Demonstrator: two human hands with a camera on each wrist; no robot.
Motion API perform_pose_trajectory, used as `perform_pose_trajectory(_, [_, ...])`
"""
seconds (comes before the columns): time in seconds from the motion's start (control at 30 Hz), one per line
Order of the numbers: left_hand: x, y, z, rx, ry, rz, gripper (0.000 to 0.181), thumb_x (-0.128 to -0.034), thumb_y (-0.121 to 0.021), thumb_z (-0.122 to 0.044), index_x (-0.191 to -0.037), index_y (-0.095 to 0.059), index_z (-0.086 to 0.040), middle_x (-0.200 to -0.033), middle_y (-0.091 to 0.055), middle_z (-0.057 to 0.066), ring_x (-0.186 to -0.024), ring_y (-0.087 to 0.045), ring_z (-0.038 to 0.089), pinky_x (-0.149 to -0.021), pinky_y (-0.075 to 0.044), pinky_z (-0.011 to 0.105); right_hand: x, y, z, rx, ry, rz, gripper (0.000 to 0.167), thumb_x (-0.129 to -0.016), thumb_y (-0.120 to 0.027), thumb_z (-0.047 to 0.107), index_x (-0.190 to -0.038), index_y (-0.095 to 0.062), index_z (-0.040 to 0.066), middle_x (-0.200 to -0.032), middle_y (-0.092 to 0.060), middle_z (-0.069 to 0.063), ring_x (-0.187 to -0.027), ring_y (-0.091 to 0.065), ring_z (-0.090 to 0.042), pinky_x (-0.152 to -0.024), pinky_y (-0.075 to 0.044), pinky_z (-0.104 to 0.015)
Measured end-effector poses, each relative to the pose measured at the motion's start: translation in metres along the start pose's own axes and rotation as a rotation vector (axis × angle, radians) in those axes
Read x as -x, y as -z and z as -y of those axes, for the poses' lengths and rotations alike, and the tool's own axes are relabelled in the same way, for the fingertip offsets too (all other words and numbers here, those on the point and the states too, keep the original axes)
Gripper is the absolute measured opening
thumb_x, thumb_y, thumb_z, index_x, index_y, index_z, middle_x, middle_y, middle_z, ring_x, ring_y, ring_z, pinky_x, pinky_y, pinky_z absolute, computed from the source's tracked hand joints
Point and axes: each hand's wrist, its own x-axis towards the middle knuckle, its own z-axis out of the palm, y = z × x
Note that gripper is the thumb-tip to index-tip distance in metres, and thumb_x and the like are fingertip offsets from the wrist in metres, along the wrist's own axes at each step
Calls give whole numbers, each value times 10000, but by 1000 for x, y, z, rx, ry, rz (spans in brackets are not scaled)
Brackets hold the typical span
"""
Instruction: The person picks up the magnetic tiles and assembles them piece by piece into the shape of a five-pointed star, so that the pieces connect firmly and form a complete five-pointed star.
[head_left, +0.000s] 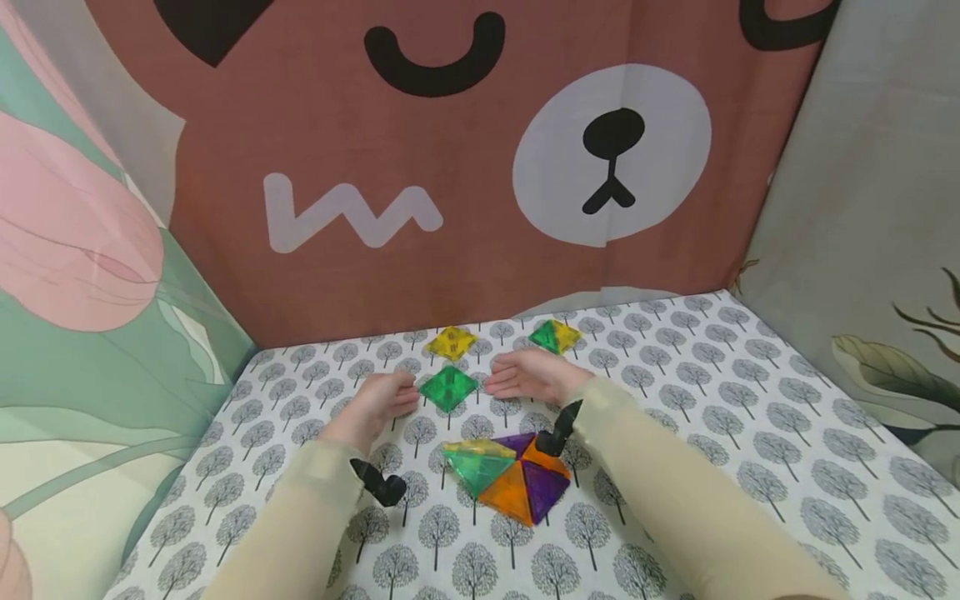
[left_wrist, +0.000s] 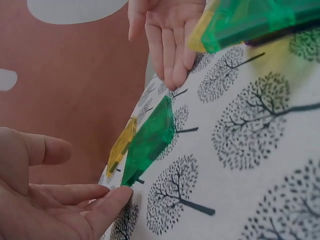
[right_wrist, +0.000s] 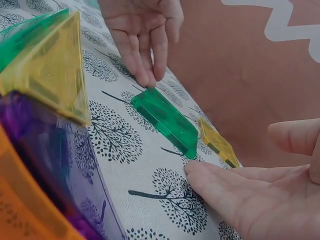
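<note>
A green translucent diamond of magnetic tiles [head_left: 448, 388] lies flat on the tree-print cloth between my two hands. My left hand [head_left: 381, 402] is at its left corner, fingers extended and palm turned inward, the fingertips close to or touching the edge. On the other side my right hand [head_left: 531, 376] faces it with straight fingers, a small gap from the right corner. In the left wrist view, the left fingers [left_wrist: 117, 202] meet the near corner of the green diamond [left_wrist: 150, 137]. Neither hand grips anything.
Behind the green diamond lies a yellow diamond [head_left: 452, 342]; a green-and-yellow diamond [head_left: 555, 336] is at the back right. Nearer me, below the forearms, stands a raised multicoloured tile shape [head_left: 508, 479] in green, yellow, purple and orange. A bear-print curtain [head_left: 450, 283] hangs behind.
</note>
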Motion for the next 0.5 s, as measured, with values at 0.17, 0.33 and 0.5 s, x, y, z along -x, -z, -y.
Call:
perform_pose_trajectory(0.17, [-1, -4, -4, -6, 2, -4, 512, -984, -491, -128, -1392, -376, 159, -1269, -506, 290, -1131, -593, 350, -976, -506, 375, -5, -4, 2, 20, -2, 12, 517, -1077, -379, 152, -1492, -235, -120, -1374, -453, -369, -1257, -497, -449, -1063, -420, -470])
perform_pose_trajectory(0.33, [-4, -5, -5, 6, 41, -29, 504, -984, -518, -117, -1398, -378, 133, -1303, -487, 291, -1158, -568, 369, -987, -497, 394, -7, -5, 1, 35, -4, 5, 508, -1068, -384, 123, -1488, -241, -126, -1378, -449, -369, -1262, -489, -452, -1073, -407, -475])
perform_pose_trajectory(0.5, [-5, -9, -5, -27, 63, -27, 502, -980, -527, -95, -1405, -378, 126, -1296, -493, 276, -1116, -600, 360, -964, -513, 402, -4, -4, -2, 63, 11, 5, 508, -1070, -378, 120, -1489, -233, -126, -1371, -454, -371, -1256, -494, -452, -1070, -411, -473])
